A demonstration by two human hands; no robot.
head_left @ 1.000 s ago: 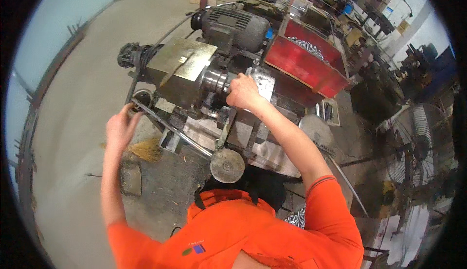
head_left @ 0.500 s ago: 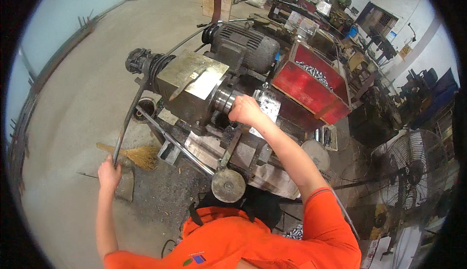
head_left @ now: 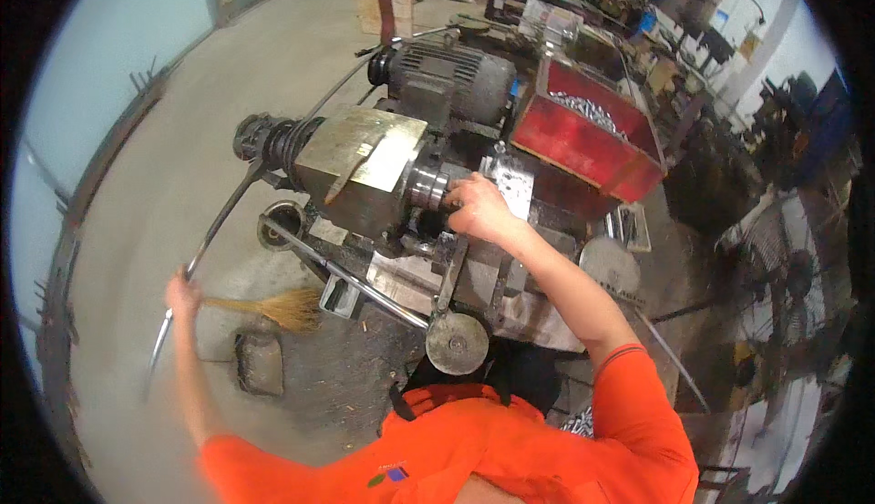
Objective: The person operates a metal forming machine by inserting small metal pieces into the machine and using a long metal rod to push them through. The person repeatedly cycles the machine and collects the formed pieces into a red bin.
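Concrete workshop floor (head_left: 137, 139), wide and grey, under everything. Big greasy lathe-type machine (head_left: 428, 231) at centre; brass-coloured block housing (head_left: 360, 162) on its left part, dark grey electric motor (head_left: 447, 80) behind that. Red bin (head_left: 583, 144) of shiny metal parts just right of the motor, behind the machine. Standing fan (head_left: 784, 276) well off to the right. Orange-shirted torso (head_left: 456, 449) at the lower edge, both arms bare, reaching up into frame.

Long bent metal bar (head_left: 228, 217) ran from the black spindle end at the machine's left down toward the floor, blurred near its lower end. Left hand (head_left: 180, 293) out to the left, well apart from the machine, fingers closed round the bar low on its length. Straw broom (head_left: 273, 308) on the floor just right of that hand. Dark square pad (head_left: 260, 363) on the floor below the broom.

Round metal handwheel (head_left: 456, 344) at the machine's near edge, just above the shirt. Right hand (head_left: 478, 212) on the chuck (head_left: 428, 187) at the housing's right face, fingers curled against it; actual clamping impossible to tell, fingertips hidden.
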